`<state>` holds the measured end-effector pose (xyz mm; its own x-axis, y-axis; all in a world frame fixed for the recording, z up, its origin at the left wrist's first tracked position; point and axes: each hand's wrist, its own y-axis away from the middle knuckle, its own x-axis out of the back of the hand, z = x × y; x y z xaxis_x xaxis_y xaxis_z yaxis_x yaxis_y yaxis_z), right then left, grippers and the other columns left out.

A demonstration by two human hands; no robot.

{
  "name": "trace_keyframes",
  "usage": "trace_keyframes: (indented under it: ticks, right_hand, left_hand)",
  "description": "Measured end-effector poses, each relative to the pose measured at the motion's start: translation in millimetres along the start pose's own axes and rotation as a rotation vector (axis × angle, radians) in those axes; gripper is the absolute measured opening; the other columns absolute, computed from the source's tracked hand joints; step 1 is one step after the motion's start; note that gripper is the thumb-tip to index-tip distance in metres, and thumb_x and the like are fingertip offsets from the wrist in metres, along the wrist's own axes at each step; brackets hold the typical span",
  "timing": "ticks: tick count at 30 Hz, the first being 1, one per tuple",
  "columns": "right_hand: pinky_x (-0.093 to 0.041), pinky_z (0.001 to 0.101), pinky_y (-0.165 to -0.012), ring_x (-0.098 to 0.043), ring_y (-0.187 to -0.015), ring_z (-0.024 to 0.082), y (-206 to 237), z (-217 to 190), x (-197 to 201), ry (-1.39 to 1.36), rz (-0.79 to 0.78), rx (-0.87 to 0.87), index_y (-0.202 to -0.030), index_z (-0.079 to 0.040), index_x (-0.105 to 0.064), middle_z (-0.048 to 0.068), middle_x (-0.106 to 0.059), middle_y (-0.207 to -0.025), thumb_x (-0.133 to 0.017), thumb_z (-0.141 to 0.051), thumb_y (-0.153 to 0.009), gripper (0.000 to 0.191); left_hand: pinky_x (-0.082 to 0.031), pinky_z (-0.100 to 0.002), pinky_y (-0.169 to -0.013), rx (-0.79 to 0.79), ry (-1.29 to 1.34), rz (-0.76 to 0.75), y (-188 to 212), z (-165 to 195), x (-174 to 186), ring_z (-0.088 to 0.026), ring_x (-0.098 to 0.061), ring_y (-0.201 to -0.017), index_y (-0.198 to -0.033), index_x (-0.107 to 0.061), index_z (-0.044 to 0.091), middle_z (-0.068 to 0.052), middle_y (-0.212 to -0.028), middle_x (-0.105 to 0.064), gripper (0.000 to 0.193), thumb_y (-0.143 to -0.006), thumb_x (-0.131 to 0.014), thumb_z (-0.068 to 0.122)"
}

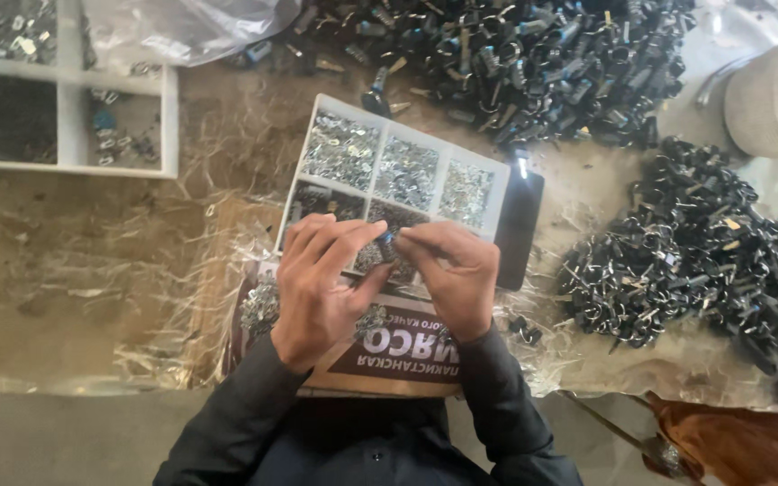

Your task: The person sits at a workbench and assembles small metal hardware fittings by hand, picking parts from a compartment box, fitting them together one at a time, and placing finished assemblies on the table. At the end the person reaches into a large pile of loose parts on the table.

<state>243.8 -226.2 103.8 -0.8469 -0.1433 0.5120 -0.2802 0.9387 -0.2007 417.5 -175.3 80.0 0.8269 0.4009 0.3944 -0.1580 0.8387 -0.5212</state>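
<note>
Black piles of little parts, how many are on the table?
2: one big pile along the top, one pile at the right. More may lie beyond the picture's edge.

Worn, dusty tan worktable [65,270] seen from above, covered w/ crinkled clear plastic sheeting [218,297]. White divided tray [69,117] at upper left, pale round bucket [772,99] at upper right, grey floor [56,441] along the bottom edge. Soft, even light, no hard shadows.

White plastic tray [499,193], matt, holding shiny metal clips [342,149]; far heap of black plastic parts [533,63], semi-glossy; crinkled clear plastic sheet [218,297], glossy; printed cardboard box [398,360], smooth; dark cloth sleeves [506,423].
</note>
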Motion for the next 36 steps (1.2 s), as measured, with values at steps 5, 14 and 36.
trace_keyframes:
  ticks: [5, 14, 36]
  right_hand:
    - [-0.053, 0.0249, -0.070, -0.066, -0.077, 0.011, 3.4, 5.5, -0.8, -0.049, 0.023, -0.029, -0.095, 0.000, -0.075, 0.006, -0.072, -0.087, -0.076, -0.002, -0.094, 0.003]
    - [-0.059, 0.0253, -0.074, -0.069, -0.086, 0.012, -0.4, -2.9, -7.2, -0.220, -0.105, -0.088, -0.103, 0.002, -0.074, 0.008, -0.071, -0.098, -0.068, -0.004, -0.099, 0.009]
    - [-0.054, 0.0248, -0.073, -0.067, -0.083, 0.012, -3.1, -9.5, -10.0, -0.082, -0.042, 0.054, -0.096, 0.002, -0.074, 0.007, -0.072, -0.091, -0.075, 0.002, -0.090, 0.006]
  left_hand:
    - [-0.047, -0.044, -0.105, -0.010, 0.020, 0.025, -0.5, -2.3, 1.0, -0.026, -0.065, -0.106, -0.117, -0.069, 0.010, -0.006, -0.113, -0.070, 0.041, -0.080, -0.088, 0.012]
    - [-0.047, -0.043, -0.105, -0.024, 0.022, 0.042, -3.0, -7.2, 5.1, -0.024, -0.065, -0.105, -0.116, -0.070, 0.010, -0.003, -0.112, -0.069, 0.042, -0.078, -0.089, 0.011]
    - [-0.049, -0.042, -0.103, -0.063, 0.030, 0.091, -8.5, -3.3, 11.7, -0.023, -0.067, -0.103, -0.114, -0.072, 0.009, -0.003, -0.111, -0.071, 0.037, -0.081, -0.089, 0.009]
